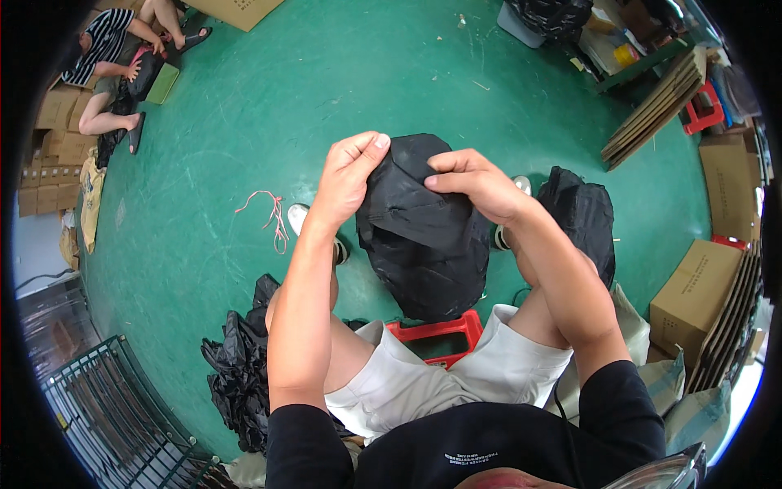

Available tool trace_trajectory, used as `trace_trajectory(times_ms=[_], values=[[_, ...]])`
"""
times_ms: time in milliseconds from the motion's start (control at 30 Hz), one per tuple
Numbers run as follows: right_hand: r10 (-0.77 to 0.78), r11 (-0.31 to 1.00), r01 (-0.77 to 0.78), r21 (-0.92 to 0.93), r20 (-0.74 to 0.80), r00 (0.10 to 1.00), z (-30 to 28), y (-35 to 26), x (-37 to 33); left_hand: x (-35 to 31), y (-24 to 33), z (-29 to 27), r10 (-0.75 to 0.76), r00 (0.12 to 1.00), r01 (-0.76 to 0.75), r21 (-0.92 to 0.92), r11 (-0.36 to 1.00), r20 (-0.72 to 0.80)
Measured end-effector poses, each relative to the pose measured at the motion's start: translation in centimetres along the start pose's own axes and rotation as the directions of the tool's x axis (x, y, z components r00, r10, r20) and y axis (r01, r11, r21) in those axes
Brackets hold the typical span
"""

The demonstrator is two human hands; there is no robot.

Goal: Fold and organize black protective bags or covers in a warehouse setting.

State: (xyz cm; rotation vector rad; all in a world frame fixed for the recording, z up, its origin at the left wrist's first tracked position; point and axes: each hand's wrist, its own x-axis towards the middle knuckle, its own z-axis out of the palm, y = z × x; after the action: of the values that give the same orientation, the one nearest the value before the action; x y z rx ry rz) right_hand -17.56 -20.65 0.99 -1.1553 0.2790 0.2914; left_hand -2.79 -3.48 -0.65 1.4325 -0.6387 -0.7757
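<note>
A rounded black fabric piece (417,196) with seams is held up between my hands, over my knees; its exact kind cannot be made out. My left hand (352,175) pinches its upper left edge between thumb and fingers. At the upper right, my right hand (476,183) has thumb and forefinger closed on a fold of the same cloth. Directly below lies a larger black fabric bundle (423,281), partly covered by the held piece. Another black fabric bundle (580,216) rests on the floor beyond my right forearm.
A red plastic stool (468,326) stands between my legs. Crumpled black plastic bags (236,367) lie at my left, near a dark metal rack (122,407). Pink string (273,224) is on the green floor. Cardboard boxes (692,293) line the right. Another person (114,49) sits at the far left.
</note>
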Motion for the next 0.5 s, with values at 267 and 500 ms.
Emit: trace_trajectory(times_ms=[267,500], values=[[-0.160,0.933,0.064,0.354,0.248,0.955,-2.4,-1.1,-2.6,-0.7,1.9,-0.9,-0.039,0.969,0.088,-0.190,0.978,0.245],[0.090,0.971,-0.148,0.186,0.289,0.953,-1.5,-0.1,-4.9,-1.6,2.8,-2.6,-0.128,0.966,0.228,-0.504,0.833,0.225]])
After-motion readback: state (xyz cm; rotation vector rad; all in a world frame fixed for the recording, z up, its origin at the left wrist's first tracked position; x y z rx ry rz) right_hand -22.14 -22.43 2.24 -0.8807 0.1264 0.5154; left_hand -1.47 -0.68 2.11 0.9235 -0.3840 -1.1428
